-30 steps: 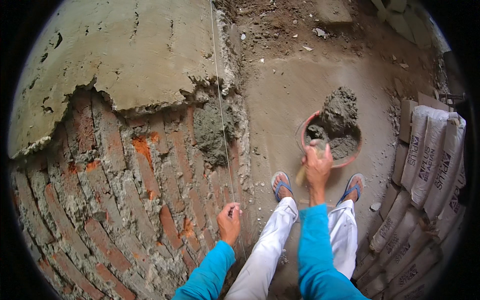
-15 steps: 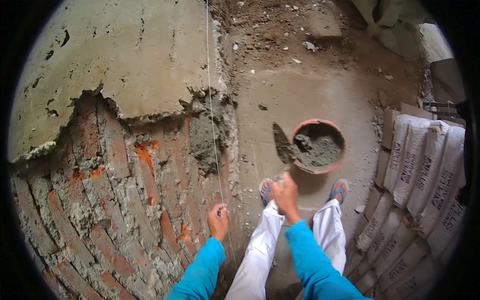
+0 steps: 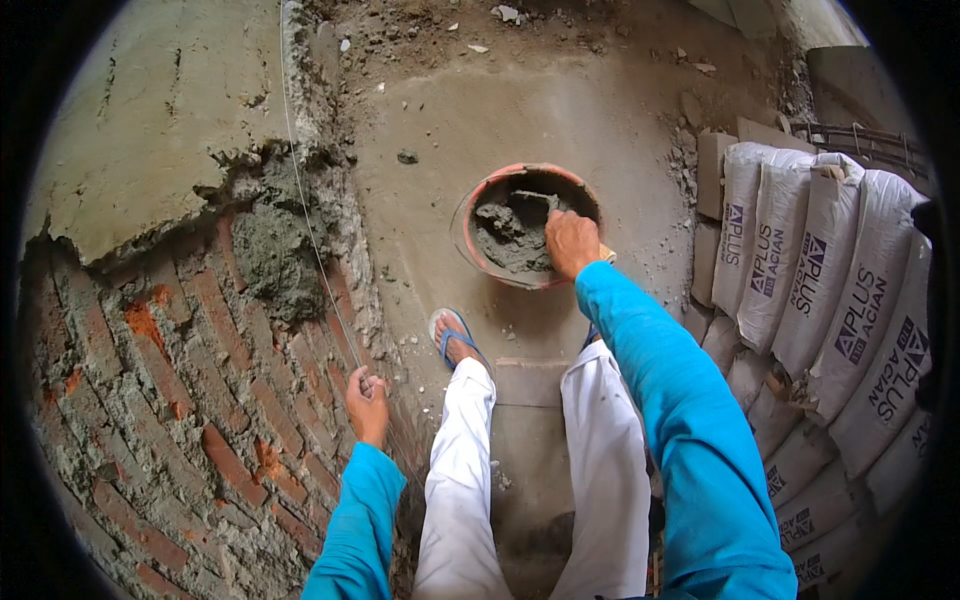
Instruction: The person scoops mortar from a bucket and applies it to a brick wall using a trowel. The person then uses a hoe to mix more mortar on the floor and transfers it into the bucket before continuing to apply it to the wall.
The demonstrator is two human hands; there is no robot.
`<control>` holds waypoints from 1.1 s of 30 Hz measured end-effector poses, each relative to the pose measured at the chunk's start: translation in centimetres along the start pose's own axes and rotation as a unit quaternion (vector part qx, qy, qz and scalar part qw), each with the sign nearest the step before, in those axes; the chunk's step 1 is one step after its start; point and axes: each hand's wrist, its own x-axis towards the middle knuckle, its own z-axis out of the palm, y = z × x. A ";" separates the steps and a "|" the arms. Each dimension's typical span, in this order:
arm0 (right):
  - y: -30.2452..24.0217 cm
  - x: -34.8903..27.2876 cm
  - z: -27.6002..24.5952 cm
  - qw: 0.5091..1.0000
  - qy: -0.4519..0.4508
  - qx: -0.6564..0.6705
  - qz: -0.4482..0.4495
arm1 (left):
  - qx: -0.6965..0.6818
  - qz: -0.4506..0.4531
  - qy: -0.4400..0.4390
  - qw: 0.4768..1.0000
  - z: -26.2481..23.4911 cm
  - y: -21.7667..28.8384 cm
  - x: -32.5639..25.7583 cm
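My right hand is closed round the handle of a trowel, over the near right rim of a reddish-rimmed bucket. The trowel's blade is down in the wet grey mortar and mostly hidden. At the left, my left hand has its fingers curled in beside a thin white string stretched along the wall edge. Whether those fingers pinch the string, I cannot tell. A fresh grey mortar patch sticks to the brick wall beyond my left hand.
Smooth plaster with a ragged lower edge covers the far part of the wall. White printed sacks are stacked along the right. My sandalled foot stands on the concrete floor. Soil and rubble lie at the far end.
My right hand has reached forward and put the trowel, which was outside the bucket, into the mortar. The view has shifted right. My left hand stays by the string.
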 end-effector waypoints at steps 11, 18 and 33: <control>2.5 -3.8 2.5 0.923 -0.173 0.308 0.152 | 0.094 0.045 0.007 0.995 -2.2 0.9 -12.5; -2.0 -4.6 6.8 0.663 -0.244 0.687 0.168 | 0.116 0.061 -0.075 0.989 -1.7 1.0 -17.2; -3.4 -10.0 4.2 0.637 -0.138 0.740 0.165 | 0.061 0.042 0.041 0.996 0.1 -1.9 -3.6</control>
